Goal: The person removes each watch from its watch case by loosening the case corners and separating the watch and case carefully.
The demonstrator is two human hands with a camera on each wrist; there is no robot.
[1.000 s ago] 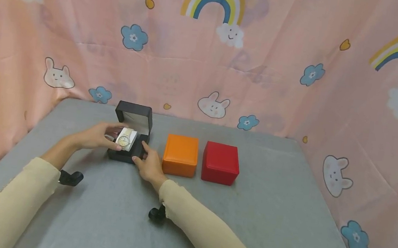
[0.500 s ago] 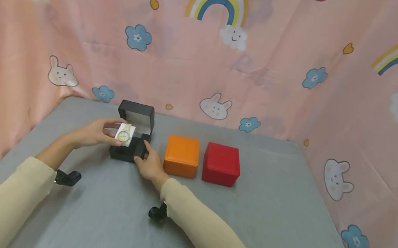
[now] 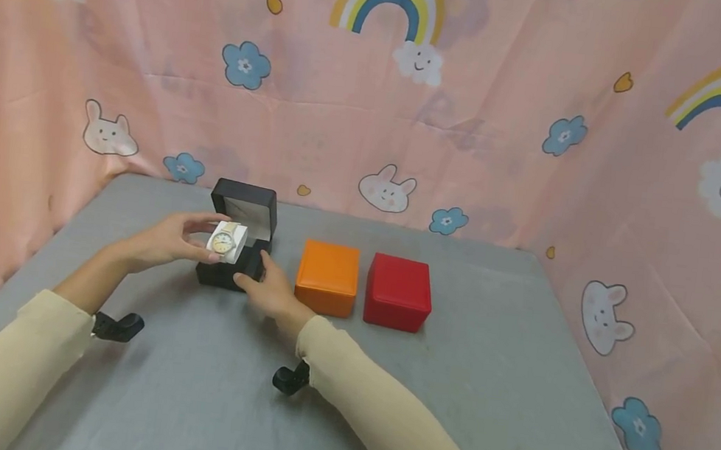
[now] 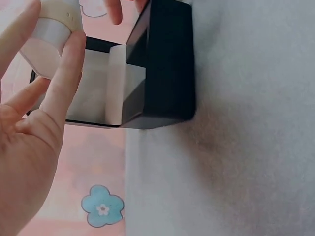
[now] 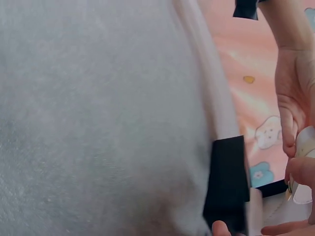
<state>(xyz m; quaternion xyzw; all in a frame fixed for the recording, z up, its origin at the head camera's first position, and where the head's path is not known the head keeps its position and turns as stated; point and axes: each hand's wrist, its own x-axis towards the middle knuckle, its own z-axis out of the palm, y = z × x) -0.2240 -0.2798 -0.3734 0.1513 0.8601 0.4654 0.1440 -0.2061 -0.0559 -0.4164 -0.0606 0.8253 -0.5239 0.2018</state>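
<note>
A black watch box (image 3: 213, 276) stands on the table at the left with its lid (image 3: 245, 192) raised and a pale lining inside. My left hand (image 3: 165, 241) holds a white watch cushion (image 3: 239, 244) between thumb and fingers, just above the box. Around the cushion sits a wristwatch (image 3: 223, 242) with a cream strap and round dial. In the left wrist view, the cushion (image 4: 42, 54) is apart from the box (image 4: 170, 69). My right hand (image 3: 275, 295) grips the box's right front corner, thumb along the front; the right wrist view shows only its fingertips beside the box (image 5: 226, 179).
An orange box (image 3: 328, 273) and a red box (image 3: 399, 292), both closed, stand side by side to the right of the black one. Grey cloth covers the table (image 3: 489, 388). A pink printed curtain (image 3: 318, 124) hangs behind and at both sides.
My left hand has raised the cushion with the wristwatch slightly up and out of the black box. My right hand stays at the box's corner; its thumb has shifted a little leftward.
</note>
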